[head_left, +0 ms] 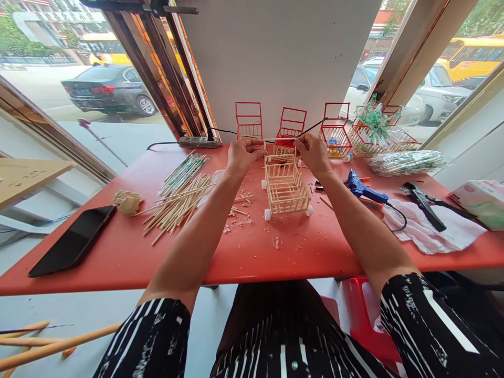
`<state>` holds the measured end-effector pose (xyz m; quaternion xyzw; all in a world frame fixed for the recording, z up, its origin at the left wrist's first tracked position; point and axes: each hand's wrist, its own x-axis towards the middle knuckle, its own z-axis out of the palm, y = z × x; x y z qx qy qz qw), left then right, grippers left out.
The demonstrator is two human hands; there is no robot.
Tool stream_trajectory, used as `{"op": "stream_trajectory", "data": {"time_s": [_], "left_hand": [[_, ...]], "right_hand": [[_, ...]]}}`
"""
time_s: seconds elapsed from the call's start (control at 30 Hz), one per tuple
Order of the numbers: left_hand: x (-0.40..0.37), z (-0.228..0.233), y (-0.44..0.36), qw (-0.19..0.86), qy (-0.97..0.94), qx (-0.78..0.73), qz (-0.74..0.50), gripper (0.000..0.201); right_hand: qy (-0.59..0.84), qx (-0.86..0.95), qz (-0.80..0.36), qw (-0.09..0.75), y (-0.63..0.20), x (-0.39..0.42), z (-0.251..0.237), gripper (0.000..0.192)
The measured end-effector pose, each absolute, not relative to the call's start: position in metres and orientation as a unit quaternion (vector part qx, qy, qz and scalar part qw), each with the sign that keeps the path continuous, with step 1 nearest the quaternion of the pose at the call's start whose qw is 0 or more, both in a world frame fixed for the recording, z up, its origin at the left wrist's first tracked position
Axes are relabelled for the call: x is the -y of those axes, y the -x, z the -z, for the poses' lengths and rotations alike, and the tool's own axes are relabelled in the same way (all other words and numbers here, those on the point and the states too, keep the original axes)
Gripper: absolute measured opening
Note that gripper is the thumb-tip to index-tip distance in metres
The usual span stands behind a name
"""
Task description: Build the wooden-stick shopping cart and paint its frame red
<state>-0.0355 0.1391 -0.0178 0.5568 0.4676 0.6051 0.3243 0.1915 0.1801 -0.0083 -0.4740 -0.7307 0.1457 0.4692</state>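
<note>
Table: red table [275, 257], its near edge above the person's lap.
Phone: dark phone [73, 240] flat at the near left, well apart from the hands.
Loose sticks: pile of bamboo sticks [177, 205] left of centre, with a crumpled wad [128, 202] just to its left.
Cart: small stick cart [286, 186] on white wheels stands at table centre, between the two forearms.
Tools, right: blue glue gun [364, 190] just right of the cart; black pliers [425, 202] on a white cloth [429, 228] farther right.
Left hand: left hand [243, 155] closed in a pinch on the left end of a thin stick [280, 139].
Right hand: right hand [313, 152] pinched on the stick's right end.
Stick position: level, above the cart's far end; contact with the cart cannot be told.
Far row: red frame carts [289, 126] along the wall, just beyond the hands.
</note>
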Motion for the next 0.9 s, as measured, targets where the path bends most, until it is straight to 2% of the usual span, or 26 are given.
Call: {"op": "stream_trajectory", "data": {"time_s": [0.63,0.9], "left_hand": [[-0.132,0.01,0.036,0.332,-0.547,-0.461,-0.615,0.029],[-0.109,-0.01,0.03,0.331,-0.541,-0.425,-0.646,0.018]], "right_hand": [[0.454,0.734,-0.142,0.485,-0.189,-0.167,-0.002,0.018],[0.422,0.733,-0.159,0.509,-0.193,-0.134,-0.018,0.026]]}}
